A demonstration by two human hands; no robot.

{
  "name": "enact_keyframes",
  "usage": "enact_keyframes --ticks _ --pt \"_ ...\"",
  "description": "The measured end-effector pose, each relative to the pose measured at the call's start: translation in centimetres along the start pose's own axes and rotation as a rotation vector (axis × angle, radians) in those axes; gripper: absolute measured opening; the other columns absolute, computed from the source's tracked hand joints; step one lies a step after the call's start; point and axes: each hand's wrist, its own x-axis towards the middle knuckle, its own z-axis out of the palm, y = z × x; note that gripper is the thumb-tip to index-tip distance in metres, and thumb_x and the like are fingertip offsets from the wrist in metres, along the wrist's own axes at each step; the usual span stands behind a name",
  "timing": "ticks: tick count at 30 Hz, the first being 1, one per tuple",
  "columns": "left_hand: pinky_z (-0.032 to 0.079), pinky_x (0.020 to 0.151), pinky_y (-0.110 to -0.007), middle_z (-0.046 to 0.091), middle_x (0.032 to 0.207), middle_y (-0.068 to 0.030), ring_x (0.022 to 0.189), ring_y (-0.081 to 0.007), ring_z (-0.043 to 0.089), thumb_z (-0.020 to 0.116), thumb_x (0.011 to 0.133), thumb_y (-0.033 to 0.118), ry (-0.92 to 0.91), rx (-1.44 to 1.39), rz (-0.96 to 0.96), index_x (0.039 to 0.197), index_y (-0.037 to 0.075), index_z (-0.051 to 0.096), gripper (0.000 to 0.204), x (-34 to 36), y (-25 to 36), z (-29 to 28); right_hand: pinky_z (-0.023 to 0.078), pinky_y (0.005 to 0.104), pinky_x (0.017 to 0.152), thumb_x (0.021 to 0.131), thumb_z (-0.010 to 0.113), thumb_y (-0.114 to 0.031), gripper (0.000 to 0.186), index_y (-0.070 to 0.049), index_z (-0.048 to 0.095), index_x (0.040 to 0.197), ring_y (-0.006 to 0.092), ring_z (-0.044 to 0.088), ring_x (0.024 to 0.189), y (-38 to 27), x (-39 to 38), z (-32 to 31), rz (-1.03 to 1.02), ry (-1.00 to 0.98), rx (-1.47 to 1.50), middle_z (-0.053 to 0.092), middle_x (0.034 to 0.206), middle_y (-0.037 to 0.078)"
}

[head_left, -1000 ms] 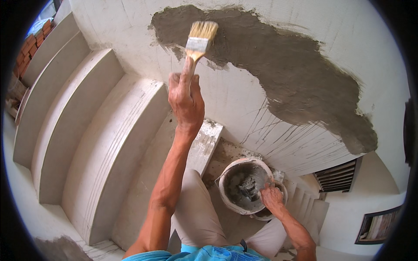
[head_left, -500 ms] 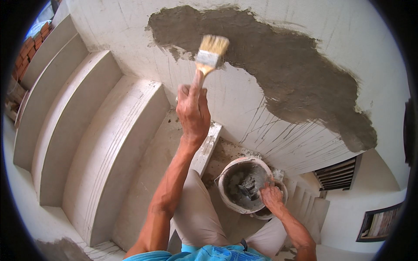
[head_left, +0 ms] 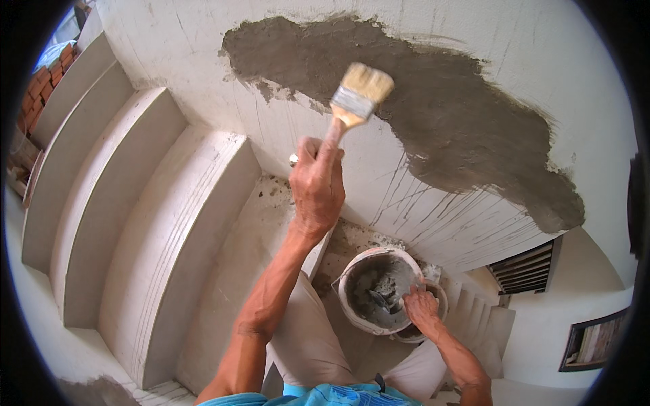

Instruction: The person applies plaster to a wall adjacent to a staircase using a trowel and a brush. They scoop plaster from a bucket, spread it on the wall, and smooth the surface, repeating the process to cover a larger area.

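Two hands are in view, each at a separate work point. The left hand [head_left: 318, 186] is closed around the handle of a flat paint brush [head_left: 353, 101], with the index finger extended along the handle toward the metal band. The brush is raised with its bristles pointing up and slightly right, in front of the lower edge of a dark grey plaster patch [head_left: 467, 122] on the white wall [head_left: 196, 64]; whether the bristles touch the patch cannot be determined. The right hand [head_left: 423, 308] is placed at the right edge of a bucket [head_left: 379, 252], fingers bent over the rim; how tightly they are closed cannot be told. Inside the bucket, wet grey mix [head_left: 362, 284] coats the wall, and a trowel [head_left: 380, 300] lies near the middle. A second bucket [head_left: 443, 301] stands partly hidden beyond the right edge of the first. Thin dark streaks [head_left: 440, 206] run below the lower edge of the patch. Curved steps [head_left: 176, 196] rise on the left, with red bricks [head_left: 44, 88] stacked beyond the top step.
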Motion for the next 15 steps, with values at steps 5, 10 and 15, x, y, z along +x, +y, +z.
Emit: enact_keyframes --ticks 5,10,15 --pt "0.046 0.067 -0.038 0.057 0.087 -0.0107 0.077 -0.0199 0.054 0.061 0.091 -0.006 0.151 0.121 0.022 0.138 0.001 0.059 0.047 5.1 0.3 -1.4 0.057 0.0389 0.066 0.076 0.068 -0.016 0.01 -0.009 0.074 0.078 0.0281 0.071 0.08 -3.7 0.4 -10.2 -0.062 0.024 -0.053 0.068 0.096 0.015" --pt "0.046 0.067 -0.039 0.052 0.082 -0.0104 0.073 -0.0202 0.051 0.062 0.09 -0.005 0.124 0.094 -0.011 0.144 0.011 0.057 0.056 3.9 -0.6 0.6 0.056 0.0388 0.065 0.076 0.067 -0.016 0.01 -0.01 0.074 0.079 0.0274 0.071 0.08 -3.5 0.3 -9.8 -0.066 0.049 -0.074 0.069 0.097 0.015" --pt "0.046 0.057 -0.037 0.047 0.081 -0.0085 0.067 -0.0187 0.049 0.064 0.09 -0.004 -0.061 0.083 0.014 0.144 0.009 0.056 0.056 -0.6 -0.3 -0.1 0.056 0.0387 0.065 0.076 0.066 -0.016 0.011 -0.01 0.074 0.082 0.0272 0.07 0.081 -3.1 0.1 -8.6 -0.071 0.072 -0.092 0.069 0.097 0.016"
